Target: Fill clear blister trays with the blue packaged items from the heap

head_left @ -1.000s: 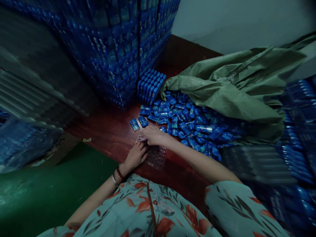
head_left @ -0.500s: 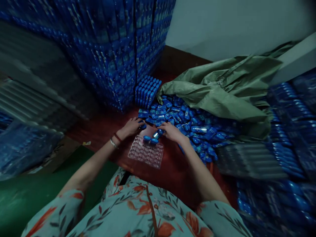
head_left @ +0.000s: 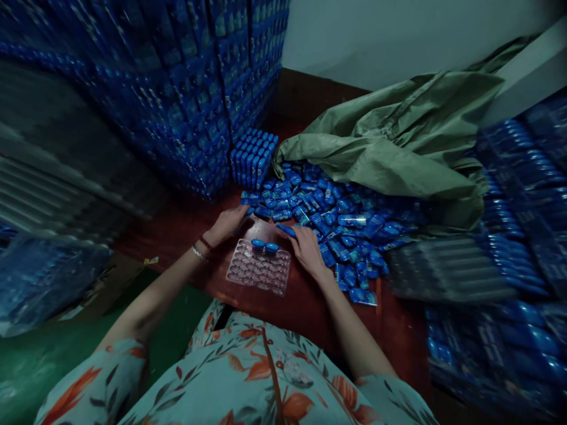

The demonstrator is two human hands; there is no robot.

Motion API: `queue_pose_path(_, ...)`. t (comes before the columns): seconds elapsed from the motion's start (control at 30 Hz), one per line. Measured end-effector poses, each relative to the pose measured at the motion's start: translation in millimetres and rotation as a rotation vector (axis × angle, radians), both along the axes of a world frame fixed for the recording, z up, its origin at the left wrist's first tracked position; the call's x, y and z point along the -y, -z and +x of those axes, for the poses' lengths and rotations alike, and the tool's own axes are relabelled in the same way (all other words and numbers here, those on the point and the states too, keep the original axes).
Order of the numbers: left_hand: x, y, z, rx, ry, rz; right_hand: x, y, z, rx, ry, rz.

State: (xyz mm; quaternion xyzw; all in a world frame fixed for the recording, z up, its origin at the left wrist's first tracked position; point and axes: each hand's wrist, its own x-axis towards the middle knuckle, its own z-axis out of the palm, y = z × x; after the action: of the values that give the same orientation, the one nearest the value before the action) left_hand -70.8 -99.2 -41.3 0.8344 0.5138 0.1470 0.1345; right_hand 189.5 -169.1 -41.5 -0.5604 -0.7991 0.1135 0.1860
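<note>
Right hand [head_left: 307,248] grips blue pack [head_left: 286,230], long axis aimed at left hand [head_left: 228,224] pinching another pack [head_left: 250,211]; tray [head_left: 257,273] bodyward between them, pile [head_left: 328,215] beyond right hand.

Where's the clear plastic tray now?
In the head view, the clear plastic tray lies just left of centre on the red table, between the left forearm and the right forearm; loose blue packs spread beyond it, rightward.

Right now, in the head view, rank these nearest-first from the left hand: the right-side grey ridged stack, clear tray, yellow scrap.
1. Clear tray, just right of the left hand.
2. Yellow scrap, to its left.
3. Grey ridged stack, far right.
</note>
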Motion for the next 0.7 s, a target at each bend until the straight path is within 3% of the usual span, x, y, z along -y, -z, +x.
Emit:
queue_pose_path(0.1, 30, -6.6, -19, 0.386, -0.199, 0.022, 26, -7.6, 14, -0.310, 0.160, 0.026)
queue_pose_path(0.17, 61, -8.9, -29, 0.553, -0.285, 0.104, 48, -12.4, 20, -0.452, 0.209, -0.040)
queue_pose_path(0.33, 125, 1.9, -16, 0.648, -0.230, 0.047, 83, -10.1, 4, -0.514, 0.218, -0.199)
queue_pose_path(0.5, 127, 25.1, 10, 0.587, -0.082, 0.107, 71, -7.1, -27, -0.376, 0.049, -0.114)
queue_pose_path(0.6, 118, 33.8, 6, 0.421, 0.055, 0.150, 62, -12.7, -35, -0.133, -0.016, -0.115)
queue_pose_path(0.7, 113, 32.9, 0, 0.273, 0.209, 0.192, 57, -22.1, -39, 0.127, -0.039, -0.157)
